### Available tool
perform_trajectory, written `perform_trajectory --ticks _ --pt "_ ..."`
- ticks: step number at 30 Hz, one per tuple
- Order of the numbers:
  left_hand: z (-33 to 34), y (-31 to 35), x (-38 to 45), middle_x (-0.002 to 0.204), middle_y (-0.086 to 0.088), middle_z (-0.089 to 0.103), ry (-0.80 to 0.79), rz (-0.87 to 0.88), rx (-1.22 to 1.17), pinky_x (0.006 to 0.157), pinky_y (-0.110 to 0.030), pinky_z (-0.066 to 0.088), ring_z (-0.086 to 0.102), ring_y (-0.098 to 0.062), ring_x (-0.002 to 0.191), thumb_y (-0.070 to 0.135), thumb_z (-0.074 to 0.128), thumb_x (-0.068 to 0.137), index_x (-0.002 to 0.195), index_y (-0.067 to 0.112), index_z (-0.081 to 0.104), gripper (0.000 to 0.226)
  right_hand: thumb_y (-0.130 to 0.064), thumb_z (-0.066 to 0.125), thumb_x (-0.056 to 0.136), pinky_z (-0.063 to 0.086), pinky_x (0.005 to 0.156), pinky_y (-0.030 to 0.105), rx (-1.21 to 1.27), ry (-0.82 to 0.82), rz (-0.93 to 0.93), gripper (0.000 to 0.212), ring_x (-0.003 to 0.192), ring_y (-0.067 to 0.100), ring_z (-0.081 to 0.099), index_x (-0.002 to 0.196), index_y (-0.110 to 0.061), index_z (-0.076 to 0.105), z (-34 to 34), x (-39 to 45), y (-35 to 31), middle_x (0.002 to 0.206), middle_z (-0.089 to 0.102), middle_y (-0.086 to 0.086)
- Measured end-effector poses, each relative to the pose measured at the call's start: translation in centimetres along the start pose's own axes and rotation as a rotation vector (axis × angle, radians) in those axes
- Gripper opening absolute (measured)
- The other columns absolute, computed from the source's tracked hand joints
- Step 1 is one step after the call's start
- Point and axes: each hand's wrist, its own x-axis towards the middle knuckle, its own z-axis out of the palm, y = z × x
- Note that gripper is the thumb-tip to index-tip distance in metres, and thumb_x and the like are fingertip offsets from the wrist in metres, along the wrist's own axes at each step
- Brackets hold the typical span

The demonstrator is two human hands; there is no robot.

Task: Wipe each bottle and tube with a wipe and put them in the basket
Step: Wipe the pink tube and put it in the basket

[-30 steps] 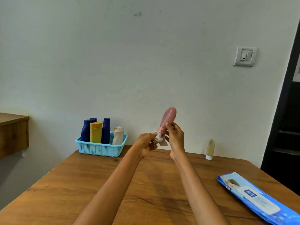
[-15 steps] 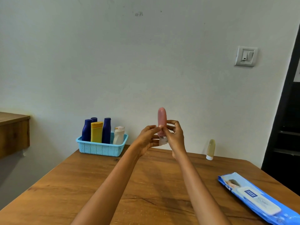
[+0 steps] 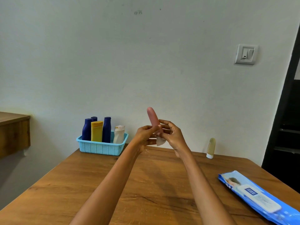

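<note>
In the head view, the person held a pink tube (image 3: 153, 120) up above the table (image 3: 155, 184), right of the blue basket (image 3: 101, 146) and well clear of it. The right hand (image 3: 172, 135) had its grip closed around the tube's lower half, fingers curled behind it, while the left hand (image 3: 145, 135) pinched a small white wipe (image 3: 159, 142) against the tube's lower end, so that grip was closed on the wipe. A second before, the tube had leaned away from the basket with the wipe bunched at its cap; half a second before it stood nearly upright; now its top tipped slightly toward the basket, and the wipe hung just below the fingers as a flat flap. That turning suggested the tube was being rotated in the fingers so the wipe could reach its whole surface, and the wiping of this piece looked close to done. The basket, at the far edge of the table against the wall, already held three dark blue bottles (image 3: 106, 129), a yellow tube (image 3: 96, 131) and a white bottle (image 3: 119, 134), all standing. Far right of the basket, beyond the hands, a pale yellowish tube (image 3: 211, 147) stood on its white cap, apparently not yet wiped. Nearer the camera and further right lay a blue wipe pack (image 3: 259, 198), flat on the table.
</note>
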Motion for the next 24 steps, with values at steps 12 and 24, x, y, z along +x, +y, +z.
perform_trajectory --ticks 12,24 --pt "-0.1 -0.7 0.3 0.103 -0.007 0.065 0.230 0.209 0.452 0.064 -0.025 0.055 0.067 -0.019 0.077 0.039 0.062 0.086 0.120 0.008 0.054 0.047 0.018 0.054 0.080 0.054 0.081 0.033 0.411 0.174 0.339 0.049 0.108 0.031 0.058 0.118 -0.014 0.052 0.4 0.6 0.2 0.118 0.055 0.015" --pt "-0.7 -1.0 0.2 0.097 -0.003 0.063 0.268 0.151 0.366 0.073 -0.028 0.053 0.060 -0.017 0.084 0.040 0.063 0.085 0.116 0.004 0.057 0.047 0.019 0.051 0.080 0.058 0.067 0.025 0.797 0.159 0.248 0.042 0.091 0.024 0.063 0.107 -0.012 0.058 -1.1 1.0 -0.3 0.103 0.062 0.016"
